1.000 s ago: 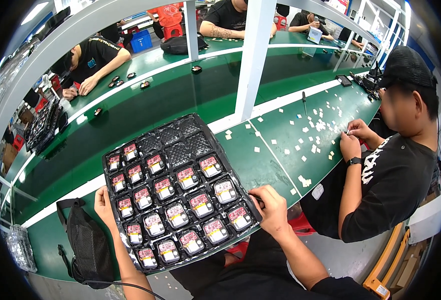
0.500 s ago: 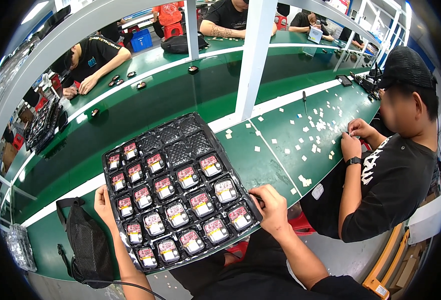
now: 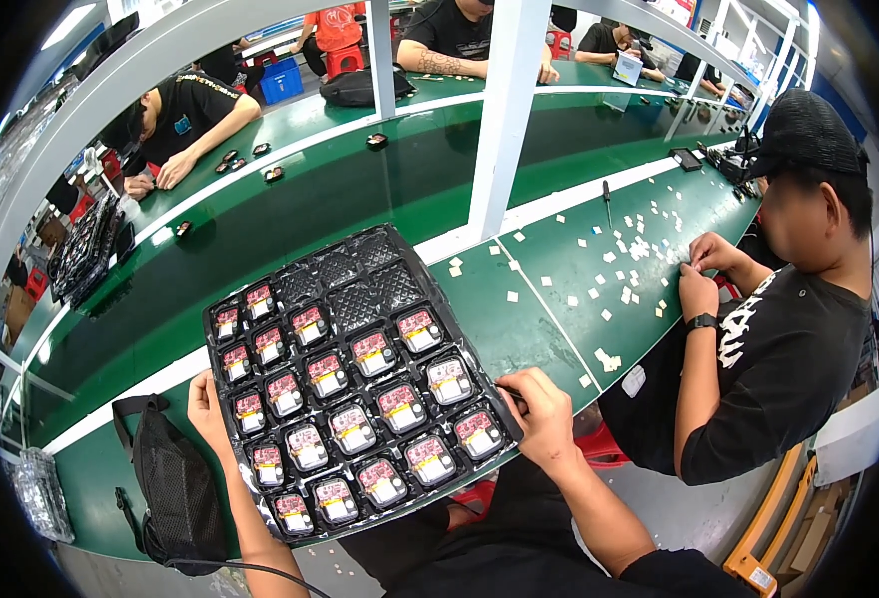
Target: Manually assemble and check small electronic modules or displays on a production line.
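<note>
Between my two hands is a black plastic blister tray [image 3: 367, 301], tilted over the table's front edge. Many of its pockets hold small square electronic units [image 3: 352, 428] with reddish circuit boards, silvery blocks and yellow strips. Several pockets at the far end hold no unit and show a textured base. My left hand [image 3: 206, 407] grips the left edge, its fingers partly hidden behind the tray. On the right edge, my right hand [image 3: 544, 414] is closed with thumb and bent fingers at the rim.
A black mesh bag [image 3: 172, 478] lies left of the tray. Small pale squares [image 3: 639, 249] and a screwdriver [image 3: 608, 204] lie on the right of the green table, by a seated co-worker [image 3: 798, 329]. A white post [image 3: 504, 130] rises beyond the tray.
The small units on the green belt beyond the tray have shifted slightly left. The co-worker's hands on the right have moved a little. My hands and the tray look the same.
</note>
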The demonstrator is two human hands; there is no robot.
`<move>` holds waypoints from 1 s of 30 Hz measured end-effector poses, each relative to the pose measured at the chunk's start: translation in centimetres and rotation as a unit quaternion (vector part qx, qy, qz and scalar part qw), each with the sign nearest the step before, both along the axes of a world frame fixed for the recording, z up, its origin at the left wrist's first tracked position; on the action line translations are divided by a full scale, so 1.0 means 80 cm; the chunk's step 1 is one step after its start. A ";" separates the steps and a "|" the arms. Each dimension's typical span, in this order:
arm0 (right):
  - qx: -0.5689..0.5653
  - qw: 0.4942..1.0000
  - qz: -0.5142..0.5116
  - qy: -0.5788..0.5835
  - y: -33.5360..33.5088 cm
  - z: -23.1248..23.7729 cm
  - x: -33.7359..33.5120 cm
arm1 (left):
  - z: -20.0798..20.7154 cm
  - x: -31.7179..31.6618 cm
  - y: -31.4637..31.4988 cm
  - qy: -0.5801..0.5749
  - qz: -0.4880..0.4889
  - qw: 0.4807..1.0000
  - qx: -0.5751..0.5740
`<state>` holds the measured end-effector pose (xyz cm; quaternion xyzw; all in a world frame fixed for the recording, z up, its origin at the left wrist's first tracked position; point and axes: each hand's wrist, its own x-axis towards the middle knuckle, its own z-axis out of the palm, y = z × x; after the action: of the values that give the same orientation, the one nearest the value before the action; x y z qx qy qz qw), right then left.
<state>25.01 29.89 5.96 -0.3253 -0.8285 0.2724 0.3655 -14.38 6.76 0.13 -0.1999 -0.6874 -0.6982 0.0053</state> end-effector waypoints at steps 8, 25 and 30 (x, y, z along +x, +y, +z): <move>0.010 1.000 -0.002 -0.005 0.001 0.000 0.001 | -0.004 -0.002 -0.001 0.001 -0.006 1.000 0.001; 0.005 1.000 -0.002 0.004 0.001 -0.002 -0.001 | -0.004 -0.003 -0.003 0.008 -0.005 1.000 -0.004; 0.016 1.000 -0.005 0.003 0.000 0.000 -0.001 | 0.000 0.001 -0.001 -0.003 -0.010 1.000 -0.001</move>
<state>24.93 29.89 5.98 -0.3228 -0.8301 0.2580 0.3743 -14.34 6.68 0.11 -0.2052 -0.6857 -0.6983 -0.0039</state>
